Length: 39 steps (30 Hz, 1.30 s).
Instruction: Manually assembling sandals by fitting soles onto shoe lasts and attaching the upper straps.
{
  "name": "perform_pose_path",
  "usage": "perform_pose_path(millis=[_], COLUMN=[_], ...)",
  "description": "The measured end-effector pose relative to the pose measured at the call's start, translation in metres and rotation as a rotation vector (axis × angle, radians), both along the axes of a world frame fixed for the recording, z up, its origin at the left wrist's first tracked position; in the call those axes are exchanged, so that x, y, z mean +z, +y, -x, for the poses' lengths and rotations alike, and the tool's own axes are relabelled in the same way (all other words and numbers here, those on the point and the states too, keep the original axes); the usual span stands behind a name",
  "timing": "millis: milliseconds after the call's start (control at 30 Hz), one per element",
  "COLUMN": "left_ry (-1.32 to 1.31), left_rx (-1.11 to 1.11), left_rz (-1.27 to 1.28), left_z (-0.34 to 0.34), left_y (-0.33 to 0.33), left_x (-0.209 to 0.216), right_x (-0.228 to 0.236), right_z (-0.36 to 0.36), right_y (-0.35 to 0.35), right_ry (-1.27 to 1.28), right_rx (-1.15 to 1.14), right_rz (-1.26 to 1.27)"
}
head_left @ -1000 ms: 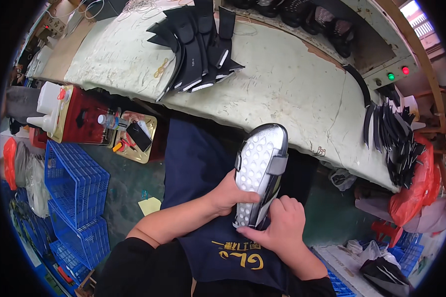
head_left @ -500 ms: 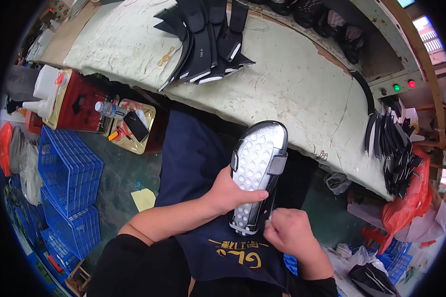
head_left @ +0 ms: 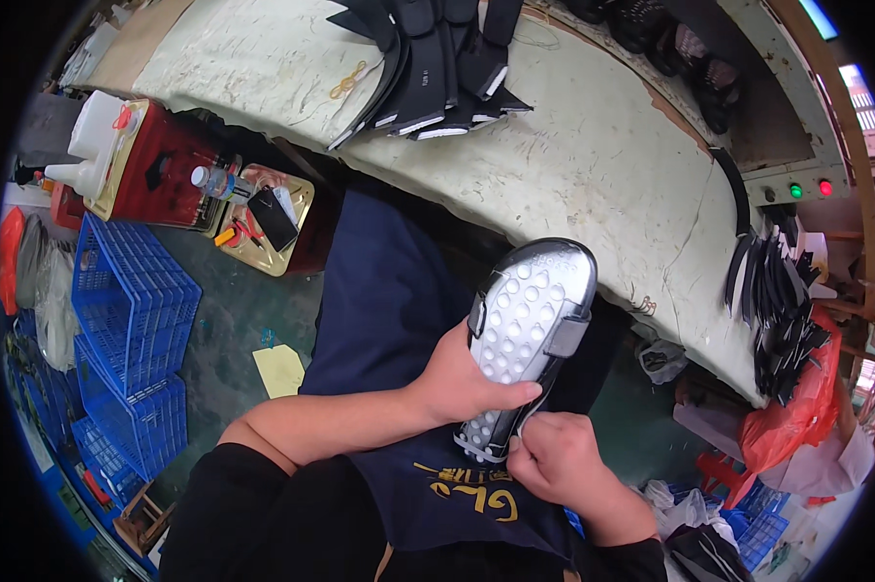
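A sandal [head_left: 525, 320] with a silver, studded underside, black rim and dark side straps is held over my lap, its underside facing up. My left hand [head_left: 462, 378] is closed around its left side, with the thumb lying across the underside. At the lower right edge of the sandal, my right hand [head_left: 559, 451] is curled into a pinch. Its fingertips are against a dark edge, and what they hold there is hidden.
Dark strap pieces [head_left: 447, 73] lie on the pale worktable [head_left: 593, 184]. More strips [head_left: 772, 301] hang at its right end beside a red plastic bag [head_left: 792, 412]. Blue crates [head_left: 137, 320] stand left, near a tray [head_left: 297, 209] with a phone and tools.
The view has shifted slightly. The sandal has tilted a little, its top end leaning further right, still in my left hand. My right hand remains pinched by its lower edge.
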<state>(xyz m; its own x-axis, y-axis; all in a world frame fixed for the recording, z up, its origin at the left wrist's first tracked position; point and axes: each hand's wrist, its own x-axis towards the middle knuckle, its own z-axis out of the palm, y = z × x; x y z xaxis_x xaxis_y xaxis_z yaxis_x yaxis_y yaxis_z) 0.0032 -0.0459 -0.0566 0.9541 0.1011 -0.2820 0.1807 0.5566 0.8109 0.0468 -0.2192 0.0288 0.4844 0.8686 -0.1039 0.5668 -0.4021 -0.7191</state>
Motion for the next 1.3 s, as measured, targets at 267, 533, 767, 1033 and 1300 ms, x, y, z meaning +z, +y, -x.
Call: perform_pose_path(millis=[267,533,767,1033,1300], left_ry=[0.061,0.150,0.202,0.249,0.310], left_rx=[0.006,0.020,0.096,0.096,0.017], left_rz=[-0.041,-0.069,0.265,0.229,0.174], left_z=[-0.001,-0.011,-0.006,-0.005,-0.010], left_y=[-0.003,-0.003,0.011,0.013,0.009], left_x=[-0.004,-0.002,-0.008,-0.009,-0.003], right_x=[-0.004,-0.009,0.012,-0.022,0.005], right_z=[0.008,0.021,-0.025,0.027,0.033], right_y=[0.011,0.059,0.030,0.025,0.061], right_ry=[-0.215,-0.697,-0.155,-0.354,-0.427], right_rx=[0.000,-0.056,0.046,-0.050,0.077], right_rz=[0.136,0.663,0.233,0.306,0.669])
